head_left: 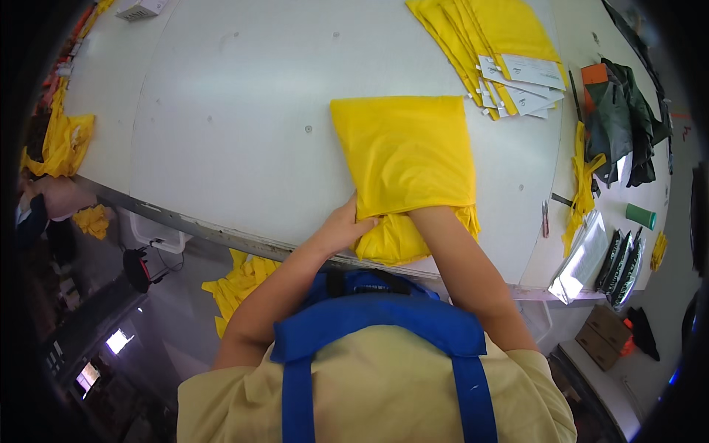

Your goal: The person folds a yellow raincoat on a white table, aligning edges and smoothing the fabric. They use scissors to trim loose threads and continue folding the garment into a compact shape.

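A yellow fabric pouch (402,148) lies flat on the white table in front of me, its opening toward me. Folded yellow fabric (391,240) bulges out of that opening near the table's front edge. With its thumb on top, my left hand (346,224) pinches the pouch's left corner at the opening. My right hand (430,213) reaches inside the pouch up to the wrist. The pouch covers its fingers, so what they hold does not show.
A fanned stack of yellow pouches (509,37) with white labels lies at the far right. Small scissors or snips (545,219), clear plastic packets (580,258), a green cylinder (641,215) and dark green fabric (620,118) lie right. Yellow fabric (247,284) hangs below the table edge.
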A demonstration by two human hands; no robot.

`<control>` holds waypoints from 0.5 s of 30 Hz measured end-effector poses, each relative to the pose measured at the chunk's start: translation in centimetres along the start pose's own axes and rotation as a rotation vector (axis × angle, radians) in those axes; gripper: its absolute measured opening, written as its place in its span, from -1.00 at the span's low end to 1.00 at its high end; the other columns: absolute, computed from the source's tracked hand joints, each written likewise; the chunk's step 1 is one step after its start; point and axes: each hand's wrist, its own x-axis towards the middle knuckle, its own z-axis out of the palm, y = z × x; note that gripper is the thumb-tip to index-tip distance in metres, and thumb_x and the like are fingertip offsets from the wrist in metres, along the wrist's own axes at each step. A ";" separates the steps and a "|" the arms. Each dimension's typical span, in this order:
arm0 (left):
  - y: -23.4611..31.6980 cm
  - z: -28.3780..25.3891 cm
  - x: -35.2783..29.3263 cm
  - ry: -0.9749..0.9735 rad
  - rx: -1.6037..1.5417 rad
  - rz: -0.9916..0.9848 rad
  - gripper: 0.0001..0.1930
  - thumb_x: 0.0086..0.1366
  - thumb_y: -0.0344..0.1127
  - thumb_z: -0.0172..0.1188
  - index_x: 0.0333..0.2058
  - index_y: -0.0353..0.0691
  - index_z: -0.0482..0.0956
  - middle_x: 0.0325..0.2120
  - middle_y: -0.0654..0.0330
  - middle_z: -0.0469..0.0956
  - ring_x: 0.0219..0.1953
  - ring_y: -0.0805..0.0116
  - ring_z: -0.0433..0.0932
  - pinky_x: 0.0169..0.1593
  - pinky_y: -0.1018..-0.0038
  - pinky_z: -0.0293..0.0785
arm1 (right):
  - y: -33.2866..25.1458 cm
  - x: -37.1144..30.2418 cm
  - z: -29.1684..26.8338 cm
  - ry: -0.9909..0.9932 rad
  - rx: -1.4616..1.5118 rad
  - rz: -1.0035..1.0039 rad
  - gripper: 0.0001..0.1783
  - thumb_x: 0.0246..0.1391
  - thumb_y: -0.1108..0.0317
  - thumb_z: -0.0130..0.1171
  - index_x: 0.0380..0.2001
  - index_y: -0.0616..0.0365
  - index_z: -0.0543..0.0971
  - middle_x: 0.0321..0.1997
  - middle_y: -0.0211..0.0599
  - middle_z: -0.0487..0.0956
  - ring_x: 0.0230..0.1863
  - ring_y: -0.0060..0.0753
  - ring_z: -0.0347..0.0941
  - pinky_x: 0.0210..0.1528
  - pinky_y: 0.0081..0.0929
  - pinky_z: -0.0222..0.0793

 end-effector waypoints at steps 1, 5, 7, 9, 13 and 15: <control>-0.3 0.1 0.1 -0.008 -0.046 0.008 -0.25 0.21 -0.45 0.12 0.31 -0.24 -0.08 0.21 0.10 0.22 0.25 0.31 0.18 0.27 0.42 0.08 | -0.3 0.0 0.1 0.004 -0.002 -0.003 -0.39 0.06 0.00 0.10 0.17 -0.03 0.36 0.29 -0.22 0.28 0.32 -0.13 0.10 0.33 -0.21 -0.05; 1.0 1.6 -1.2 0.013 -0.504 0.077 -0.15 0.11 -0.55 0.13 0.32 -0.22 -0.13 0.24 0.13 0.14 0.29 0.31 0.10 0.29 0.38 0.05 | -0.7 0.8 0.6 -0.003 0.012 -0.001 -0.39 0.05 0.00 0.10 0.16 -0.03 0.37 0.28 -0.22 0.29 0.32 -0.13 0.10 0.33 -0.21 -0.04; 1.6 1.3 -0.8 -0.019 -0.579 0.082 -0.10 0.05 -0.59 0.15 0.33 -0.21 -0.15 0.26 0.14 0.10 0.31 0.31 0.07 0.30 0.36 0.04 | -0.5 1.3 0.4 -0.032 0.041 0.008 -0.39 0.05 0.00 0.10 0.16 -0.03 0.37 0.28 -0.22 0.29 0.32 -0.13 0.10 0.33 -0.21 -0.04; 1.3 1.6 -0.5 0.062 -0.408 0.149 -0.05 -0.01 -0.61 0.17 0.33 -0.20 -0.16 0.26 0.15 0.10 0.31 0.30 0.06 0.31 0.36 0.03 | -0.4 0.2 -0.4 -0.099 0.100 0.004 -0.39 0.05 0.00 0.10 0.16 -0.03 0.37 0.28 -0.21 0.29 0.32 -0.13 0.10 0.33 -0.21 -0.04; 0.4 1.3 -0.3 0.229 -0.071 0.256 0.00 -0.07 -0.61 0.21 0.33 -0.21 -0.16 0.26 0.06 0.12 0.30 0.21 0.11 0.30 0.36 0.08 | 0.2 -5.9 -3.6 -0.128 -0.028 -0.085 -0.40 0.04 0.02 0.12 0.14 -0.02 0.39 0.26 -0.21 0.31 0.30 -0.13 0.14 0.29 -0.20 0.01; 1.6 2.2 -0.9 0.316 0.126 0.247 0.00 -0.08 -0.59 0.23 0.32 -0.23 -0.15 0.21 -0.02 0.20 0.26 0.11 0.20 0.26 0.34 0.16 | 1.0 -8.6 -5.0 -0.081 -0.219 -0.125 -0.41 0.00 0.05 0.16 0.10 0.02 0.42 0.23 -0.21 0.35 0.25 -0.13 0.21 0.23 -0.17 0.11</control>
